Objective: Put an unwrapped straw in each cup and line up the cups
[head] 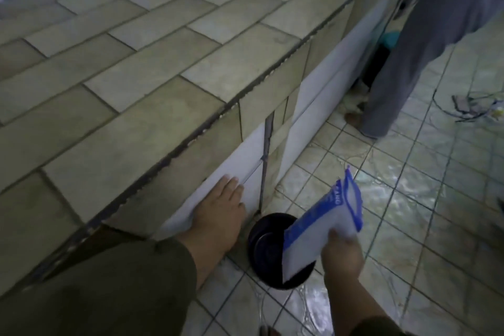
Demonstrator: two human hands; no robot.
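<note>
The right hand (342,251) is closed around the lower end of a white-and-blue packet (321,229), presumably the straws, held over a dark bin (264,243) on the floor (409,213) below the tabletop's (136,76) front edge, while the left hand (221,210) lies flat and open against the white cabinet door (218,180), gripping nothing. No cups are in view, and the bin's contents cannot be made out. Best lift the packet onto the tabletop and open it there, so no straw drops into the bin.
</note>
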